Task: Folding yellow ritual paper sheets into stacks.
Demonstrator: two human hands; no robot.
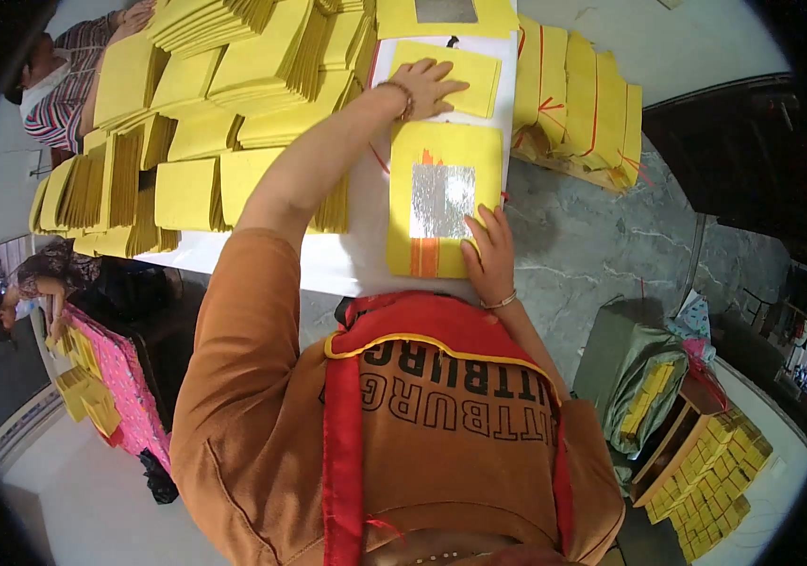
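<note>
My left hand (425, 88), a beaded bracelet at its wrist, lies flat with spread fingers on a plain yellow paper packet (479, 83) farther up the white table. Nearer to me is a stack of yellow paper (406, 151) with a silver foil square (443, 200) in its middle and an orange stripe above and below the foil. The fingers of my right hand (492, 253) rest stretched out on this stack's lower right edge, one tip touching the foil. Neither hand is closed around anything.
Folded yellow paper bundles (191, 189) are heaped along the left of the white table (328, 269). Beyond its right edge stand bundles tied with red string (578, 99). A green sack (611, 363) and piled yellow packets (710, 472) stand lower right. Two other people (64, 90) are at the left.
</note>
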